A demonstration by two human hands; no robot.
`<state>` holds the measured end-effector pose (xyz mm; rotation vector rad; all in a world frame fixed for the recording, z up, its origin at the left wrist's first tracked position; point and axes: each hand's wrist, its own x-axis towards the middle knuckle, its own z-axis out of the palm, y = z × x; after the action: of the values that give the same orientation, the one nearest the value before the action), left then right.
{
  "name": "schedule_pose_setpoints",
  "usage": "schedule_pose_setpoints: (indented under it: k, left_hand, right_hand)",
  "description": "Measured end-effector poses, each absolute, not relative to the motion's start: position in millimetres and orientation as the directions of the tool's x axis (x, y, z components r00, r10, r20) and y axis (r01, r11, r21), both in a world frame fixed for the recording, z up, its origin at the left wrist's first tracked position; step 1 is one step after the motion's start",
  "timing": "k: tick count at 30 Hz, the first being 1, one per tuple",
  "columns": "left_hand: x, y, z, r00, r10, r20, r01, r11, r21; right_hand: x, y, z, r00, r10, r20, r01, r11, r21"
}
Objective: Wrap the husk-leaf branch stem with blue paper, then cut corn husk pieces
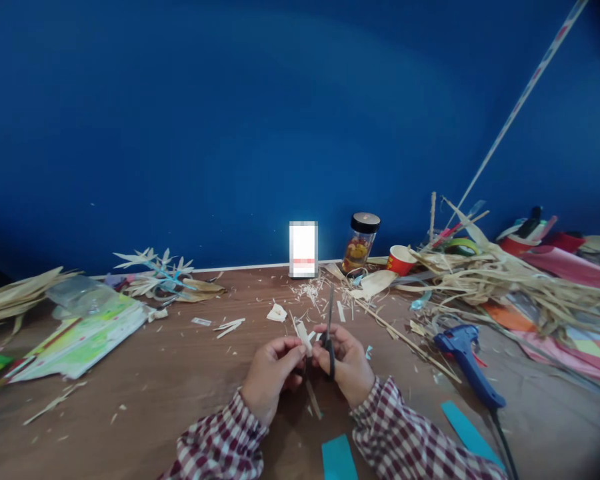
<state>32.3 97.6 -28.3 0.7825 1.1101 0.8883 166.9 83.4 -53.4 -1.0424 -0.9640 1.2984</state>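
Note:
Close together over the middle of the brown table are my two hands. My left hand (276, 372) pinches a pale, flat strip (305, 337) that looks like dried husk or straw, its upper end pointing up and away. In my right hand (349, 360) are scissors (331, 320) with dark handles, blades pointing up. The right fingertips are near the strip; whether they also touch it I cannot tell. A thin pale strip (314, 401) hangs or lies just below the hands. Small white clippings (307, 292) are scattered beyond them.
A blue glue gun (467, 363) with a cord lies at right, near turquoise pieces (339, 459). A lidded jar (361, 243), red paper cup (401, 260) and husk pile (525, 283) stand behind. Leaf-like pieces (166, 273) and a painted sheet (87, 340) lie left.

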Motion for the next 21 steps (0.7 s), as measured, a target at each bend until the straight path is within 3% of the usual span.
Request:
schedule_pose_setpoints:
  k: [6,21]
  left_hand:
    - [32.2,98.5,-33.5,0.236,0.885,-0.4,-0.183,0.445,0.877]
    - [34.2,97.5,-30.0,0.161,0.913,-0.375,-0.182,0.401,0.898]
  right_hand:
    - [167.1,83.8,-56.1,0.067,0.998,-0.009,-0.238,0.007,-0.971]
    - [164.8,81.8,-50.0,0.082,0.996,-0.045,-0.25,-0.023,-0.968]
